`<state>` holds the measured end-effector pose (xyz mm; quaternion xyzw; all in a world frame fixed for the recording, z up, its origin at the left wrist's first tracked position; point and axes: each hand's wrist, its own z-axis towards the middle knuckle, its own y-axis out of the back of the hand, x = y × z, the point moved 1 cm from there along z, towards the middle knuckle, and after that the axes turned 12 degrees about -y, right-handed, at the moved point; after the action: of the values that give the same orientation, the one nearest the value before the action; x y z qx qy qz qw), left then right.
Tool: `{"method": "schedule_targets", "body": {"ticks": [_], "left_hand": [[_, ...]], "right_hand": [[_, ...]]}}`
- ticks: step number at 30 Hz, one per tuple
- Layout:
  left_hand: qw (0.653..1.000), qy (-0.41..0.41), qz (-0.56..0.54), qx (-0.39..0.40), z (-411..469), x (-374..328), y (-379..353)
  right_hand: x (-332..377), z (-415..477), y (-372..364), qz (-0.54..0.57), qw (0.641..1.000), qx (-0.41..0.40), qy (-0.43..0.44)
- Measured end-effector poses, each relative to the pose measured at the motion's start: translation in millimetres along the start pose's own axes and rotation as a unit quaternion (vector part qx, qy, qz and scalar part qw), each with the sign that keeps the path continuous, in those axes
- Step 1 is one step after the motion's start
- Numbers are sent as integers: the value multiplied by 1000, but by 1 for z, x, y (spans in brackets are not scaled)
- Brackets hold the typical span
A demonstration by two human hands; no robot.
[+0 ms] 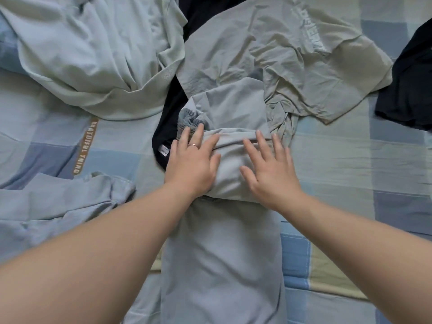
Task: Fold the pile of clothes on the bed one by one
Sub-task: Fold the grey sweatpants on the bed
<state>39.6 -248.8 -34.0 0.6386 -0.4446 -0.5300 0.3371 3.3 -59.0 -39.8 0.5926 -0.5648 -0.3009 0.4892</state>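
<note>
Grey garment [222, 253] lies mid-bed [339, 160], long strip running near to far, far part apparently folded over. Left hand [191, 162] and right hand [268, 169] both flat, fingers spread, pressing on fold, gripping nothing.

Risks:
- Bunched waistband [189, 121] at far left makes lump; fold likely springs open once pressure lifts.
- Fold overlaps dark garment [168, 127] and touches beige shirt [292, 66]; lifting could drag those along.
- Soft bed gives under push, may skew edges.
</note>
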Motion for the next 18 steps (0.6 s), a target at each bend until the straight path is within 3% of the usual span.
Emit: {"method": "schedule_targets", "body": {"ticks": [6,11,18], "left_hand": [[997,-9,76,21,37,34,-78],[990,-22,113,-82,49,47,-116],[990,-22,115,-77,52,47,-113]], "right_hand": [[-10,57,-75,-86,996,-14,-13],[-23,78,-117,-42,994,-104,20],[-24,83,-116,-13,991,-127,34]]}}
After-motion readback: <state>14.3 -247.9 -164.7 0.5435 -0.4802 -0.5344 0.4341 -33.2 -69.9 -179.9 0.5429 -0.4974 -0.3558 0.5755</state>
